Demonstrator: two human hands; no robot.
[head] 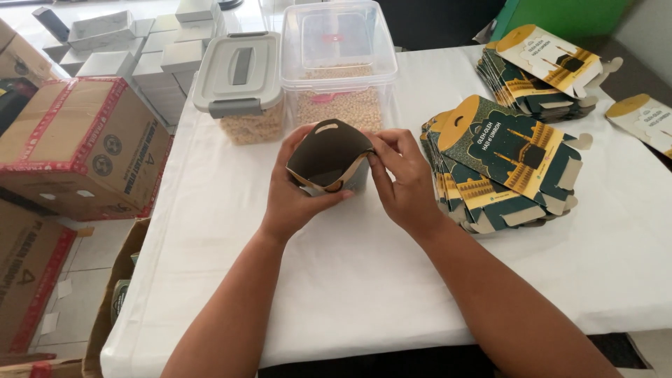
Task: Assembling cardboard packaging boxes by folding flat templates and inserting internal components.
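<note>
Cardboard cartons, floor left. Grey-lidded tub and clear tub, desk rear. Left hand, right hand: fingers clamped on half-folded carton, above desk centre. Flat carton stack, right.

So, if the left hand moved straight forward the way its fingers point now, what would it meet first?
The left hand points away from the body, past the folded carton it holds. Beyond it, the first thing is probably the grey-lidded container or the clear container beside it; depth is unclear.
</note>
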